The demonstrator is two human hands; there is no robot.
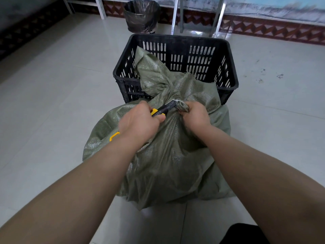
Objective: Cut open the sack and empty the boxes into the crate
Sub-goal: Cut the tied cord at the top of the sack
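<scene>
A bulging green woven sack (pixel 163 161) stands on the floor in front of me, its tied top flopping over the near rim of a black slotted plastic crate (pixel 175 55). My left hand (pixel 139 122) grips a yellow and black utility knife (pixel 161 110), whose blade reaches the sack's bunched neck (pixel 182 105). My right hand (pixel 195 115) pinches that neck just right of the blade. The boxes are hidden inside the sack.
A bin lined with a dark plastic bag (pixel 141 15) stands behind the crate. Metal frame legs (pixel 218 16) rise beside it along the tiled wall base. Glossy pale floor tiles (pixel 61 85) surround the sack. Something dark (pixel 244 234) shows at the bottom right.
</scene>
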